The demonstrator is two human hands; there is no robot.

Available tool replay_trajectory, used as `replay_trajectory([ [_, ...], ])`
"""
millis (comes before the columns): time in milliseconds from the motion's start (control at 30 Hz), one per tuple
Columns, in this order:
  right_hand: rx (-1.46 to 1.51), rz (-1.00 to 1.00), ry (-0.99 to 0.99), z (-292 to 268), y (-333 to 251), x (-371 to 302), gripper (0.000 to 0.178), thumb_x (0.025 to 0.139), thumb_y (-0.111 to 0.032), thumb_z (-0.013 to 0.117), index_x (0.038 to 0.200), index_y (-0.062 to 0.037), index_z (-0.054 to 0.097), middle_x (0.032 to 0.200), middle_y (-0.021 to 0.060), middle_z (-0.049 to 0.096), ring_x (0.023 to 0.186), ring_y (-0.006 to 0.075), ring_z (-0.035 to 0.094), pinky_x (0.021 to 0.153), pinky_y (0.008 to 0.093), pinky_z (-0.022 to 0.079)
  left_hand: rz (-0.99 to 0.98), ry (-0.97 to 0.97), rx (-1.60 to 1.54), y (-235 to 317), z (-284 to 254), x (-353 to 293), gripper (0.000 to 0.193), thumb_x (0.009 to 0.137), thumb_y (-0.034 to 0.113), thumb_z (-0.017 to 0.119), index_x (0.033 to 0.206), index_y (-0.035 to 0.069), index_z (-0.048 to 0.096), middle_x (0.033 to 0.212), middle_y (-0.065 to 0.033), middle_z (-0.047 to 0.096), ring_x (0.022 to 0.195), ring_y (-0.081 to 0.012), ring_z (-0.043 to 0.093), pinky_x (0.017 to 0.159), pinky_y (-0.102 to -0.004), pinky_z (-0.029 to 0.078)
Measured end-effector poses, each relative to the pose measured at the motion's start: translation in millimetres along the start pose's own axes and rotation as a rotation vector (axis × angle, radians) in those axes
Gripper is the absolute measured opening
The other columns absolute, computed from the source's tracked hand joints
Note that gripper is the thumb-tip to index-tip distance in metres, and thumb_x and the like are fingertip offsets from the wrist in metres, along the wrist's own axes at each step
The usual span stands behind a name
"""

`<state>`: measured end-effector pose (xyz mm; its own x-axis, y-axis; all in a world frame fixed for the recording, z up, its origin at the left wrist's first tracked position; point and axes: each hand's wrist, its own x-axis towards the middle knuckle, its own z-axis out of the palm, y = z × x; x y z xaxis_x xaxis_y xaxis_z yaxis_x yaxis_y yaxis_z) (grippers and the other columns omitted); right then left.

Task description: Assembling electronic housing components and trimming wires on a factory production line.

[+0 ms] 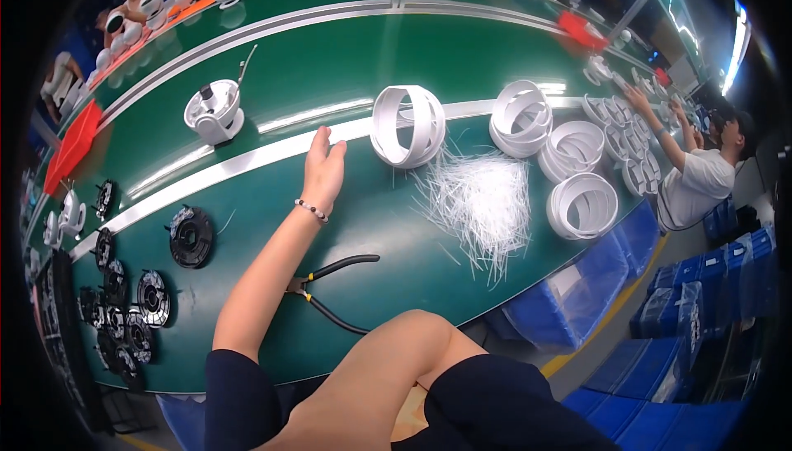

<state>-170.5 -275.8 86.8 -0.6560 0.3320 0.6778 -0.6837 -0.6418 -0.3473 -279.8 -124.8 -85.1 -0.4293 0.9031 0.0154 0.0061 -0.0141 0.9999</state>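
My left hand (324, 172), with a beaded bracelet at the wrist, reaches over the green worktable (379, 220) close to its pale rail. Its fingers are stretched out and nothing shows in them. Just to the right of it stands a white plastic ring housing (431, 125), apart from the fingers. Cutting pliers (345, 264) with black and yellow handles lie spread below, their head partly hidden by my left forearm. My right arm (396, 348) is bent back toward my body, and its hand is out of sight past the lower edge. A loose pile of white plastic strips, like cable ties (491, 199), lies right of centre.
More white rings (559, 203) stand along the right. Several black round parts (176, 240) lie at left. Beyond the rail, a white assembly (216, 127) with an upright strip sits on a green belt (322, 63). Blue bins (569, 286) and a co-worker (701, 174) are at right.
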Motion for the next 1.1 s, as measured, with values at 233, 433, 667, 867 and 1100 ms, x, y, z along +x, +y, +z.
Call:
replay_trajectory([
  [233, -0.300, -0.054, -0.126, -27, 20, 9, 0.040, 0.076, -0.009, 0.048, 0.110, 0.0122, 0.045, 0.085, 0.0140, 0.057, 0.068, 0.0192, 0.055, 0.061, 0.0238, 0.042, 0.209, 0.121, -0.007, 19, -63, 13, 0.052, 0.082, 0.010, 0.049, 0.127, -0.004, 0.030, 0.131, -0.0171, 0.036, 0.123, -0.0262, 0.032, 0.101, -0.0326, 0.025],
  [433, -2.107, 1.060, -0.086, -97, -20, -110, 0.103, 0.052, -0.051, 0.073, 0.129, 0.0005, 0.028, 0.132, 0.0261, 0.022, 0.118, 0.0458, 0.025, 0.092, 0.0603, 0.021, 0.723, 0.473, 0.596, 56, -170, 83, 0.023, 0.069, 0.003, 0.053, 0.091, 0.004, 0.061, 0.094, -0.0120, 0.061, 0.088, -0.0263, 0.058, 0.079, -0.0331, 0.045],
  [667, -2.166, 1.197, -0.196, -104, -3, -100, 0.110, 0.049, -0.052, 0.074, 0.129, 0.0037, 0.024, 0.132, 0.0278, 0.020, 0.121, 0.0464, 0.020, 0.092, 0.0629, 0.018, 0.404, -0.159, 1.115, 71, -171, 177, 0.035, 0.064, -0.002, 0.048, 0.094, 0.007, 0.063, 0.097, -0.0151, 0.060, 0.094, -0.0294, 0.056, 0.085, -0.0339, 0.044],
  [867, -2.157, 0.983, -0.061, -134, 26, -96, 0.082, 0.055, -0.035, 0.067, 0.121, 0.0036, 0.037, 0.112, 0.0181, 0.044, 0.103, 0.0331, 0.043, 0.086, 0.0458, 0.033, 0.087, -0.224, 1.620, 83, -133, 197, 0.028, 0.065, 0.010, 0.058, 0.093, 0.008, 0.063, 0.096, -0.0167, 0.060, 0.090, -0.0299, 0.059, 0.080, -0.0364, 0.048],
  [1100, -2.233, 0.494, 0.339, -175, -16, -87, 0.044, 0.050, -0.009, 0.058, 0.094, -0.0004, 0.056, 0.084, 0.0135, 0.053, 0.073, 0.0296, 0.051, 0.065, 0.0369, 0.044, 0.216, -0.250, 1.567, 73, -131, 211, 0.023, 0.069, 0.010, 0.057, 0.091, 0.008, 0.063, 0.096, -0.0165, 0.060, 0.089, -0.0304, 0.059, 0.076, -0.0368, 0.049],
])
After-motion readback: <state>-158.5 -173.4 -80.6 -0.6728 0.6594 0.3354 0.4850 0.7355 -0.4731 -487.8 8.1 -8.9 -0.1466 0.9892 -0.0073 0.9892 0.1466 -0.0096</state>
